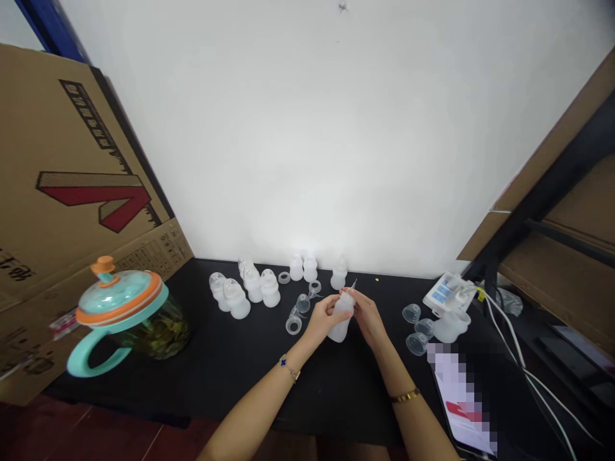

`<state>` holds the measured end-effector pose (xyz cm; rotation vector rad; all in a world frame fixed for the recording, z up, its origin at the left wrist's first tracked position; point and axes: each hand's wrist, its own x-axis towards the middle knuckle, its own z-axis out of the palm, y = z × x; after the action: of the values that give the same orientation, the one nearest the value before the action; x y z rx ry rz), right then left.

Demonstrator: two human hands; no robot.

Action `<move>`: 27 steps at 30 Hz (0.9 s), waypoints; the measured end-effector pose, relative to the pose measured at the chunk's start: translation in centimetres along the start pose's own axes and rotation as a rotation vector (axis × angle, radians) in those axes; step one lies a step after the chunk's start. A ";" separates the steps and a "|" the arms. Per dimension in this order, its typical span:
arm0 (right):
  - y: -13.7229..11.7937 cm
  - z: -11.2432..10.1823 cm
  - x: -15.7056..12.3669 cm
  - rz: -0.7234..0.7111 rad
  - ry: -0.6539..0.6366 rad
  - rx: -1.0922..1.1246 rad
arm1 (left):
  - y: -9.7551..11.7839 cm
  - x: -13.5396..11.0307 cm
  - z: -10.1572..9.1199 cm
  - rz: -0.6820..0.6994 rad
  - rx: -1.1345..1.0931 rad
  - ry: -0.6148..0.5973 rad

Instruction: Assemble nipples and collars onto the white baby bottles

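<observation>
A whitish, translucent baby bottle (341, 328) is between my two hands, tilted slightly above the black table. My left hand (321, 321) is closed around its body from the left. At its top, the fingers of my right hand (368, 315) are closed on the neck, where a thin clear tip sticks up; my fingers partly hide that part. Just left of my hands lie clear caps (302, 303) and ring-shaped collars (293, 325). Behind stand two bottles (310, 267) and, further right, a bottle with a clear top (339, 274).
Several capped bottles (236, 301) stand at the left. A large jug (156, 333) with a turquoise handle is at the far left, by a cardboard box (72, 192). Clear domes (417, 344), a white bottle body (451, 326), a phone (461, 397) and white cables (516, 349) are at right.
</observation>
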<state>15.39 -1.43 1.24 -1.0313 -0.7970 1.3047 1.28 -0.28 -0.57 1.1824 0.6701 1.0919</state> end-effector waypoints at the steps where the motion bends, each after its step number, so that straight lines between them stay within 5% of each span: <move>1: 0.0 0.0 0.0 0.001 0.002 0.000 | 0.0 0.0 0.0 -0.001 0.001 0.005; 27: 0.3 0.0 -0.1 -0.011 -0.044 0.039 | 1.3 -0.5 0.4 -0.072 -0.075 -0.003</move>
<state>15.31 -1.51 0.99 -0.9684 -0.8065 1.3326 1.02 -0.84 0.74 1.0875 0.6592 1.0464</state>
